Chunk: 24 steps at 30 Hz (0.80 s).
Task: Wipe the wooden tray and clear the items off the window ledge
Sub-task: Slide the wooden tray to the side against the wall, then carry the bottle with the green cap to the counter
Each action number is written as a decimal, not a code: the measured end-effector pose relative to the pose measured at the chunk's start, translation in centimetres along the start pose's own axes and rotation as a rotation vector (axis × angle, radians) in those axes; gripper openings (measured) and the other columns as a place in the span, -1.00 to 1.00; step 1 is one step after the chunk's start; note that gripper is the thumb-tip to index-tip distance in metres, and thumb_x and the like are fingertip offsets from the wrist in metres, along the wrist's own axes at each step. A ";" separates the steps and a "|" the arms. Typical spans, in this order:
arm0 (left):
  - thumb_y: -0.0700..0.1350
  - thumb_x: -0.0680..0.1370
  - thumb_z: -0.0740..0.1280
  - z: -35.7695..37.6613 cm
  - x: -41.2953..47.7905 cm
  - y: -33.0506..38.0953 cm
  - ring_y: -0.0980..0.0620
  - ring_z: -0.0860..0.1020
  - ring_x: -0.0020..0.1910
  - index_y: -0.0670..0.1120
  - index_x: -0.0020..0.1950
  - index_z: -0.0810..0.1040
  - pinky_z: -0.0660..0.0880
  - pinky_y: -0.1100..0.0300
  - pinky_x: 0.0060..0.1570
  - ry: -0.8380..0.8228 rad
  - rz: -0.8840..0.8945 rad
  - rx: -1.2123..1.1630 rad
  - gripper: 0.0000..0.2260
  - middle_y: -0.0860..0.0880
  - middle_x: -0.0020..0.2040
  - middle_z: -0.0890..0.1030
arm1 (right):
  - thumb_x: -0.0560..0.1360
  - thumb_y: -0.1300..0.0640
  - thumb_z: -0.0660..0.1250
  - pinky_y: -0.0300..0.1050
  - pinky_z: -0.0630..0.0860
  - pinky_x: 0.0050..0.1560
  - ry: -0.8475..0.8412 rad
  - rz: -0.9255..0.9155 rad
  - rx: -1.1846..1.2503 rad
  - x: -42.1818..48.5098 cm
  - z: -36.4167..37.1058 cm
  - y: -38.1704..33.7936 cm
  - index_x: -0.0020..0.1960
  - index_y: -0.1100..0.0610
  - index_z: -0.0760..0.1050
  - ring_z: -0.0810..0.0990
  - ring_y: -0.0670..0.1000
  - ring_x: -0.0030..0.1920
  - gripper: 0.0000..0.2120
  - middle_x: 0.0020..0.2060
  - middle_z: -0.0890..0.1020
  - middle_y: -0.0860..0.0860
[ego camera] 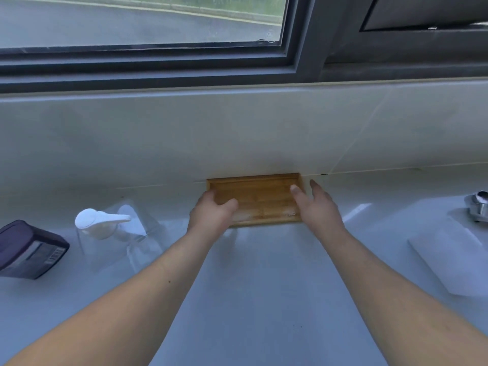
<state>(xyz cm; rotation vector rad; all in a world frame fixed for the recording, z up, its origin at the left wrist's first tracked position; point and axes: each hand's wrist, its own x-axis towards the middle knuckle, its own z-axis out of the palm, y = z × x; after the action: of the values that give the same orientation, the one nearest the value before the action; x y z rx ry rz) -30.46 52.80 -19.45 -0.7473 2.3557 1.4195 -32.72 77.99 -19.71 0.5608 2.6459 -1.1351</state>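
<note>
A small rectangular wooden tray (260,196) lies flat on the white counter, pushed against the tiled wall below the window. It holds nothing; a pale smear shows along its near edge. My left hand (211,213) grips the tray's left end, thumb on top and fingers curled over the rim. My right hand (315,204) is at the tray's right end, thumb over the inside and fingers spread past the outer edge. The window ledge (158,95) above the tiles carries no items in view.
A clear pump bottle with a white head (101,223) stands left of the tray, and a dark pouch (29,249) lies further left. A folded white cloth (449,256) lies at the right, below a chrome tap (479,206).
</note>
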 end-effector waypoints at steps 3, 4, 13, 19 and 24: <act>0.33 0.41 0.32 -0.5 -2.8 -0.9 -0.12 0.46 0.42 0.08 0.58 0.31 0.45 0.07 0.16 -0.008 0.097 0.241 -0.23 -0.03 0.47 0.49 | 0.51 -0.43 0.23 0.18 0.28 0.47 0.063 -0.154 -0.195 -4.1 -0.8 0.8 0.61 0.00 0.21 0.24 0.22 0.54 -0.18 0.55 0.34 0.13; 0.33 0.44 0.33 -0.7 -4.0 -1.4 -0.11 0.42 0.45 0.06 0.57 0.33 0.46 0.05 0.19 -0.012 0.135 0.298 -0.24 -0.04 0.47 0.49 | 0.51 -0.41 0.23 0.17 0.25 0.50 0.077 -0.196 -0.264 -5.6 -1.0 1.1 0.62 0.02 0.20 0.21 0.21 0.55 -0.18 0.56 0.33 0.13; 0.34 0.49 0.35 -5.1 -13.4 -7.7 0.01 0.25 0.54 0.09 0.55 0.34 0.32 0.01 0.46 -0.008 0.436 0.433 -0.31 0.09 0.57 0.37 | 0.44 -0.54 0.02 0.23 0.00 0.60 0.050 -0.347 -0.597 -17.5 1.1 -0.2 0.66 -0.08 -0.02 0.00 0.16 0.64 -0.07 0.65 0.15 0.02; 0.37 0.47 0.35 -14.0 -17.9 -14.2 0.07 0.21 0.55 0.14 0.57 0.31 0.28 0.07 0.48 0.093 0.455 0.431 -0.28 0.12 0.60 0.32 | 0.43 -0.53 0.02 0.16 0.03 0.61 -0.012 -0.442 -0.609 -26.3 7.3 -4.3 0.65 -0.06 0.06 0.01 0.13 0.64 -0.08 0.65 0.16 0.01; 0.37 0.49 0.34 -26.2 -21.3 -21.2 0.04 0.20 0.56 0.13 0.58 0.28 0.25 0.02 0.51 0.226 0.371 0.426 -0.27 0.09 0.62 0.28 | 0.42 -0.53 0.04 0.09 0.12 0.58 -0.061 -0.555 -0.622 -34.7 14.7 -10.1 0.63 -0.05 0.11 0.09 0.11 0.62 -0.09 0.63 0.20 -0.01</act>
<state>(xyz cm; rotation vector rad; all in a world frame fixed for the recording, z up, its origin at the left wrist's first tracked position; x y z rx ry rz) -0.44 27.62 -12.06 -0.3825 2.9528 0.9241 -4.93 51.84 -11.58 -0.3326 2.9525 -0.3439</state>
